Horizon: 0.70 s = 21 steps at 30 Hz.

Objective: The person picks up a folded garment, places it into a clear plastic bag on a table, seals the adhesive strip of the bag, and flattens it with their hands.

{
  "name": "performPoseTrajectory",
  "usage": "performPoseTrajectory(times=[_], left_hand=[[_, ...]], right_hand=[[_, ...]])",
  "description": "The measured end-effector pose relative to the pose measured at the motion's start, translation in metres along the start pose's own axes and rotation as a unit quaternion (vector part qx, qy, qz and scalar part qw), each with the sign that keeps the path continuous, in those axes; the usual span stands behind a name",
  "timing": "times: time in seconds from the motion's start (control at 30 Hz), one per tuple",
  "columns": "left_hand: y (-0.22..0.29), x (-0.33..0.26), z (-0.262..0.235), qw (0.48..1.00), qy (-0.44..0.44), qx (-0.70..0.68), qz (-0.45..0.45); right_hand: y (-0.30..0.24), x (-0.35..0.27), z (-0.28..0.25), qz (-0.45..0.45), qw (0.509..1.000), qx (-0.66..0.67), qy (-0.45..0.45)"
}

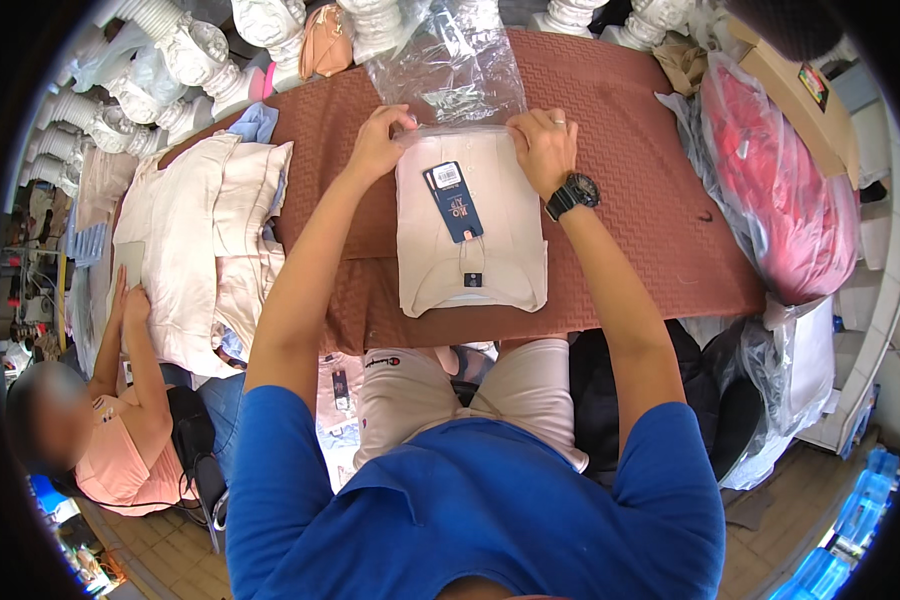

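Note:
A folded beige shirt point(510, 225) lies on the brown cloth-covered table in front of me, its collar end toward me. On top of it rest a dark blue hang tag point(457, 212) and, by the neckline, a small black label point(473, 280). A clear plastic bag point(460, 65) stretches away from the shirt's far edge. My left hand point(378, 143) is closed on the bag's near edge at the shirt's far left corner. At the far right corner my right hand point(547, 148), wearing a ring and a black watch point(574, 196), pinches the bag's other side. Both fingertips are partly hidden.
To the left, a seated person point(135, 420) handles a pile of beige garments point(185, 240). Red garments in plastic point(770, 170) and a cardboard box point(805, 95) stand on the right. White balusters point(195, 50) and a brown bag point(326, 42) line the far edge.

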<state>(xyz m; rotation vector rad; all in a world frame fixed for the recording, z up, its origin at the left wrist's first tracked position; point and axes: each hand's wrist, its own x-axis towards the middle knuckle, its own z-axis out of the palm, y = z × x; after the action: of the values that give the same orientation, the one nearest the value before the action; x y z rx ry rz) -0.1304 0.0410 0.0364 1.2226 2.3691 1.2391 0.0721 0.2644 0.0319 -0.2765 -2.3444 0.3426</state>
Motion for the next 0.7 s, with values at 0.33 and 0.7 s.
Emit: performPoseTrajectory(times=[0.33,0.7], left_hand=[[0.112,0.013,0.014,0.906,-0.064,0.291,0.302],[0.075,0.031,-0.017,0.925,-0.012,0.266,0.272]], right_hand=[[-0.018,0.076,-0.016,0.015,0.999,0.014,-0.049],[0.028,0.015,0.0,0.28,0.919,0.182,-0.209]])
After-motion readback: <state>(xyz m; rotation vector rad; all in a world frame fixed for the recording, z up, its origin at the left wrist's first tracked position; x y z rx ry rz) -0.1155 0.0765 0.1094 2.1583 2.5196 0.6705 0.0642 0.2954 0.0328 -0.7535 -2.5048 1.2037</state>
